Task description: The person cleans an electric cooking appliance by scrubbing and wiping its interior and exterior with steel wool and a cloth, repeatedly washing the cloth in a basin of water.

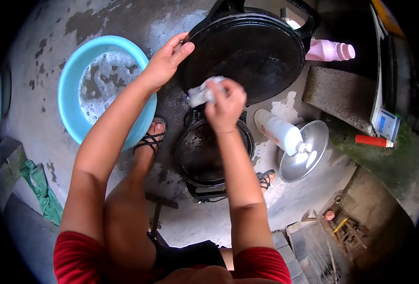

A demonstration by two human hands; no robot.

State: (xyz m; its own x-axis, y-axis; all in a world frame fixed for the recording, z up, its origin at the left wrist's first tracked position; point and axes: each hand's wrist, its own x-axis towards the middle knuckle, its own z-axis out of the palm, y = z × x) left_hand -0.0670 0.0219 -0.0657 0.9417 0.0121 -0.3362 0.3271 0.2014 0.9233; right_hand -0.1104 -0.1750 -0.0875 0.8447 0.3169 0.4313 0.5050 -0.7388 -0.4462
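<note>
A large round black pan [245, 54] with looped handles is tipped up in front of me, its flat dark face toward me. My left hand [167, 61] grips its left rim, thumb on the near side. Lower right of that, my right hand [226, 102] is closed on a whitish crumpled cloth [204, 93] by the pan's lower edge; the hand is slightly blurred. Below it, a second round black pan [205, 151] with side handles lies on the floor between my feet, partly covered by my right forearm.
A light-blue basin [67, 104] of sudsy water stands left. On the right are a white bottle [283, 132] leaning on a metal lid [313, 163], a pink bottle [330, 50], a concrete block [339, 94] and a red tube [372, 140]. The floor [138, 23] is wet in patches.
</note>
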